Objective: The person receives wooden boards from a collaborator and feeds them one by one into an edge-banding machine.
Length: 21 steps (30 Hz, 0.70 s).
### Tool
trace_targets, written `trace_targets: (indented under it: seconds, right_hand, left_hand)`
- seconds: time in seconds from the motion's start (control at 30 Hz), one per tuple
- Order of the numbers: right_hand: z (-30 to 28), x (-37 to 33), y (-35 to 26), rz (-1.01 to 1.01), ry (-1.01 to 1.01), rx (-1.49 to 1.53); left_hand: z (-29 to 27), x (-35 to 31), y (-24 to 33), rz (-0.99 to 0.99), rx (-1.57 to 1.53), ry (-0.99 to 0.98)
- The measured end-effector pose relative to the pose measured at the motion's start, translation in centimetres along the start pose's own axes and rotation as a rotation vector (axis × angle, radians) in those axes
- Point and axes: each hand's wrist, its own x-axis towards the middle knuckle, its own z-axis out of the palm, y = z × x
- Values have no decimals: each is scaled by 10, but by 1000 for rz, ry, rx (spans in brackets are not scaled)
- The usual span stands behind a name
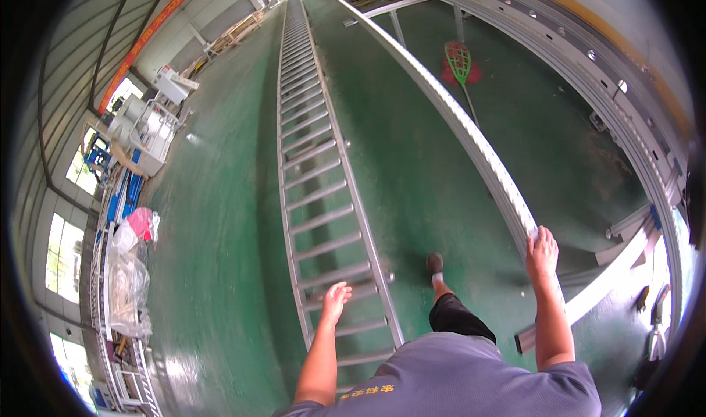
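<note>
A long metal ladder-like frame (318, 193) with many rungs stretches away from me on the left. My left hand (337, 301) hovers over its near rungs, fingers loosely apart and nothing visible in them. To the right, a long pale metal rail (471, 134) with a toothed-looking upper edge curves into the distance. My right hand (543, 255) is closed on the near part of this rail, its fingers over the top edge. The underside of that grip is hidden.
A green net-like paddle with a long handle (458, 62) stands beyond the rail. Metal framework (573, 45) runs along the right, with a crossbar (603, 284) near me. Plastic-wrapped goods (129, 284) and white machinery (151, 134) line the left wall. The floor (213, 218) is green.
</note>
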Motion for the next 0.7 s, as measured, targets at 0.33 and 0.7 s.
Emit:
trace_targets:
  seconds: [0.33,0.7]
  right_hand:
    - [106,303,-176,73,-220,80]
    - [205,625,-391,105,-193,30]
  left_hand:
    - [2,117,-44,-27,870,-617]
    - [-67,405,20,538,662,-339]
